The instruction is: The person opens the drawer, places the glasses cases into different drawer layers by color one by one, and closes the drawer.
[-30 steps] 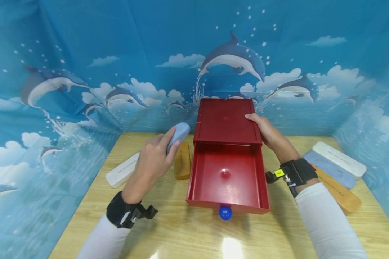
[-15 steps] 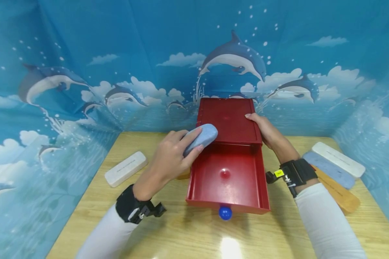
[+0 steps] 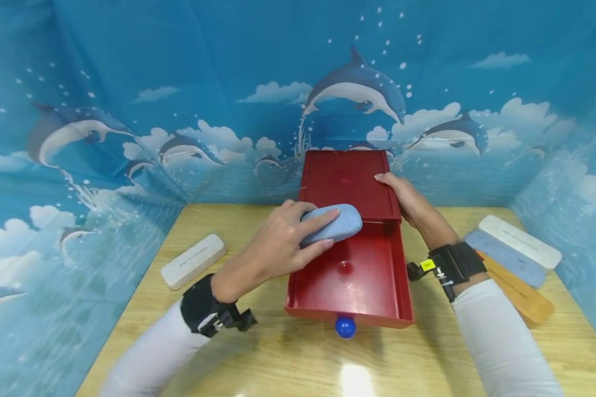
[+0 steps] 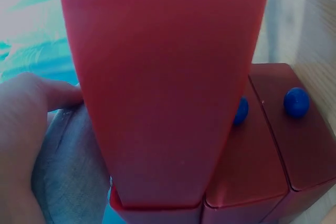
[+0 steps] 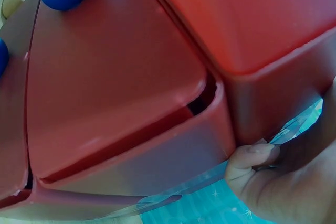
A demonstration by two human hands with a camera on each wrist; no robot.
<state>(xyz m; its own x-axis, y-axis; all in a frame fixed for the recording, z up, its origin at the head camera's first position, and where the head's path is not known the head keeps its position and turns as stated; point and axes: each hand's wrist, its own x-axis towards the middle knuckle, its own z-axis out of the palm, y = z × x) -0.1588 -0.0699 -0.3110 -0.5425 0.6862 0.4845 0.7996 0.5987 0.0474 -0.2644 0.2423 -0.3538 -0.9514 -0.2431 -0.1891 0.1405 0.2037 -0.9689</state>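
My left hand (image 3: 283,242) grips a light blue glasses case (image 3: 345,220), thumb on one side and fingers over the other. The case is above the back left part of a pulled-out red drawer (image 3: 362,286) with a blue knob (image 3: 345,327). In the left wrist view the glasses case (image 4: 71,166) is beside the drawer's outer wall (image 4: 163,87). My right hand (image 3: 409,201) holds the red drawer cabinet (image 3: 345,179) by its right side, thumb on the top; in the head view its other fingers are hidden.
A white case (image 3: 193,261) lies on the wooden table at the left. At the right lie another white case (image 3: 520,241), a blue case (image 3: 506,258) and an orange case (image 3: 516,289). Lower drawer fronts (image 5: 115,77) with blue knobs stay in the cabinet. A dolphin-print cloth (image 3: 258,127) hangs behind.
My left hand has carried the blue glasses case rightward, from beside the cabinet to above the drawer, and now hides the orange case left of it. The right hand has stayed still.
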